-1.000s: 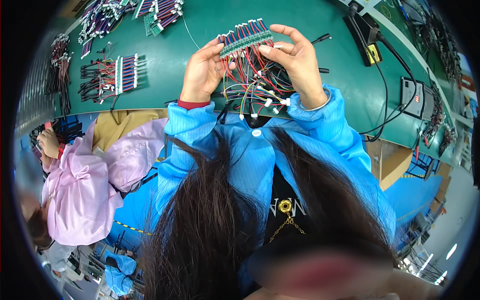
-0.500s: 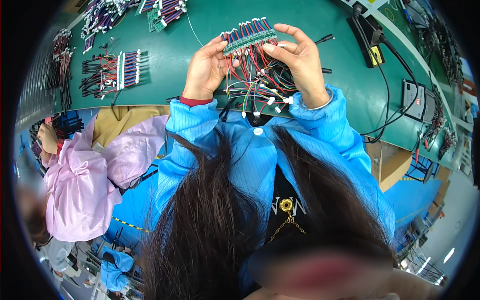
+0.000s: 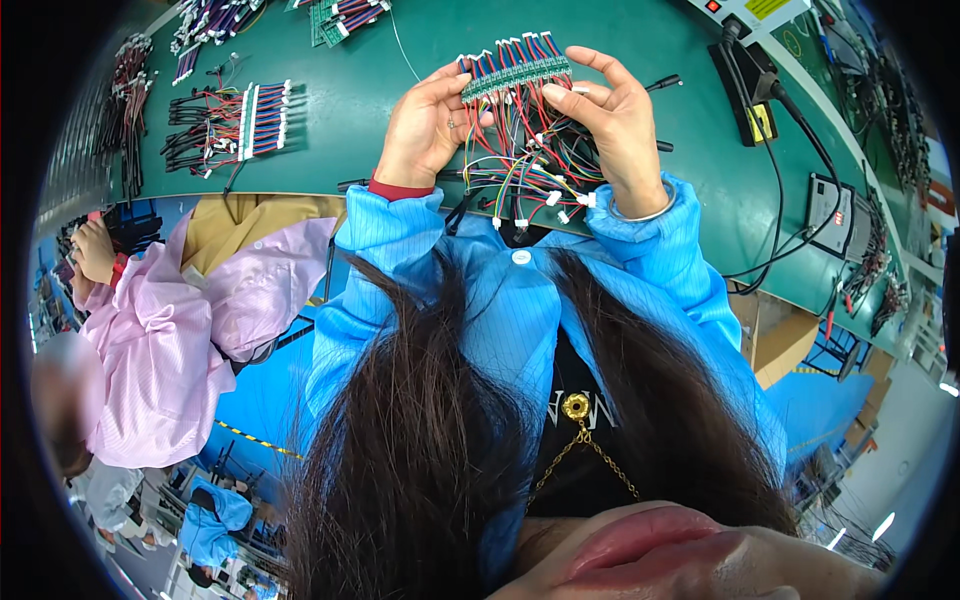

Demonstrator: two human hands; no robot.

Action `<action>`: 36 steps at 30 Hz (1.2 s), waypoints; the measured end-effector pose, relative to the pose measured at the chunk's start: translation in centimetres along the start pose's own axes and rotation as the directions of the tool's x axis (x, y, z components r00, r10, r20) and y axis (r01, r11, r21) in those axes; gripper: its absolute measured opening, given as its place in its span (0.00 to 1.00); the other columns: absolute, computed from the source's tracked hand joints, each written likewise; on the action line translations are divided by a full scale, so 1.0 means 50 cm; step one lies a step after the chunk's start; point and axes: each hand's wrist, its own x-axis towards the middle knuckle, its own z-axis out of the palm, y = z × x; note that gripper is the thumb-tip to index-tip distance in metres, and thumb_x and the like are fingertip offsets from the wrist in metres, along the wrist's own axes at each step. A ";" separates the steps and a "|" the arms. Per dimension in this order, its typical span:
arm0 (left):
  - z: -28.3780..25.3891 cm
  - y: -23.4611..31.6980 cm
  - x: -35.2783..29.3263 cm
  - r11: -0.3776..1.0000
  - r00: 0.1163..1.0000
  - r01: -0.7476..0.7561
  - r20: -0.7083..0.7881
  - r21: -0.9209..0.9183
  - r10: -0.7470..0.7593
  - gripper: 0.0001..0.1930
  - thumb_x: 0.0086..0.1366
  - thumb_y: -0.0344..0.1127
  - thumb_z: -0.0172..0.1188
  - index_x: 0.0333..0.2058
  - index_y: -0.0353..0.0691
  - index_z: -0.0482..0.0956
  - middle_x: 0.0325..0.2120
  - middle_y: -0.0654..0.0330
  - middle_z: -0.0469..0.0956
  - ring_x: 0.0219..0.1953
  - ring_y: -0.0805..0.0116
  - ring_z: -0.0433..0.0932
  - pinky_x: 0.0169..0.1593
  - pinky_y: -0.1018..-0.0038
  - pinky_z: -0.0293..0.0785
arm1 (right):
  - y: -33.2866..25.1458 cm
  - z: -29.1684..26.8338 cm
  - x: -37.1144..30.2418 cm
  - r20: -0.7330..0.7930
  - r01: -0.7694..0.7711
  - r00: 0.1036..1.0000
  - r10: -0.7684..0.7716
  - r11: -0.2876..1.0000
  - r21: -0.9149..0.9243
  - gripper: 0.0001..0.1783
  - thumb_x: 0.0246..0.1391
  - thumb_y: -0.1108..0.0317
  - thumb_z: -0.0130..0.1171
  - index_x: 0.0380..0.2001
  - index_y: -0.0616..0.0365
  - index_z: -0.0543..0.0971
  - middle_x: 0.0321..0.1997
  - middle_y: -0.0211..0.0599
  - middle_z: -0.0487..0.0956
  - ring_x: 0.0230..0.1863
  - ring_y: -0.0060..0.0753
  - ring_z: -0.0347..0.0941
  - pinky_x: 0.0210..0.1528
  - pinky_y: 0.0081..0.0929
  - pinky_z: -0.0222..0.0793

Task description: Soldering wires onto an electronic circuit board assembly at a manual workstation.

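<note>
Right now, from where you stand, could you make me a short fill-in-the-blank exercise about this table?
The left hand and right hand hold a ____ strip of circuit boards.
The wearer's coat is ____.
The open cardboard box is on the wearer's ____ side.

Missing words: green; blue; right.

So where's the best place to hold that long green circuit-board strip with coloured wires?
Probably grip the green circuit-board strip by its two short ends, coming from left and right, where the left hand and right hand are; coloured wires crowd both long edges.
</note>
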 end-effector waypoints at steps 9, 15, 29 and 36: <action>0.044 -0.005 -0.020 0.960 0.975 -0.195 -0.066 0.202 0.212 0.21 0.71 0.36 0.47 0.61 0.40 0.62 0.35 0.55 0.81 0.25 0.68 0.81 0.25 0.79 0.78 | 0.011 -0.004 0.002 0.001 0.073 0.997 -0.073 0.997 -0.035 0.27 0.52 0.78 0.64 0.55 0.66 0.68 0.35 0.40 0.83 0.37 0.23 0.79 0.41 0.17 0.74; 0.081 -0.001 -0.043 0.784 0.896 -0.416 0.061 0.462 0.439 0.25 0.72 0.34 0.46 0.65 0.41 0.56 0.43 0.57 0.78 0.34 0.73 0.81 0.31 0.77 0.82 | 0.017 -0.012 -0.003 0.004 0.139 0.990 -0.139 0.990 -0.040 0.24 0.52 0.79 0.64 0.53 0.64 0.70 0.35 0.37 0.83 0.38 0.21 0.78 0.42 0.16 0.72; 0.083 -0.018 -0.074 0.285 0.627 -0.685 0.344 0.671 0.699 0.27 0.72 0.29 0.45 0.68 0.35 0.51 0.30 0.62 0.79 0.30 0.84 0.69 0.39 0.85 0.64 | 0.018 -0.017 -0.027 0.010 0.209 0.978 -0.210 0.977 0.036 0.17 0.51 0.80 0.65 0.45 0.65 0.74 0.38 0.37 0.83 0.40 0.21 0.78 0.44 0.18 0.74; 0.162 0.005 -0.102 0.594 0.691 -0.692 0.139 0.410 0.709 0.31 0.67 0.29 0.51 0.67 0.33 0.52 0.46 0.58 0.76 0.45 0.73 0.76 0.48 0.79 0.71 | -0.029 0.009 -0.034 0.001 0.233 0.972 -0.233 0.971 -0.055 0.15 0.50 0.81 0.65 0.43 0.66 0.77 0.38 0.34 0.82 0.40 0.21 0.77 0.44 0.19 0.74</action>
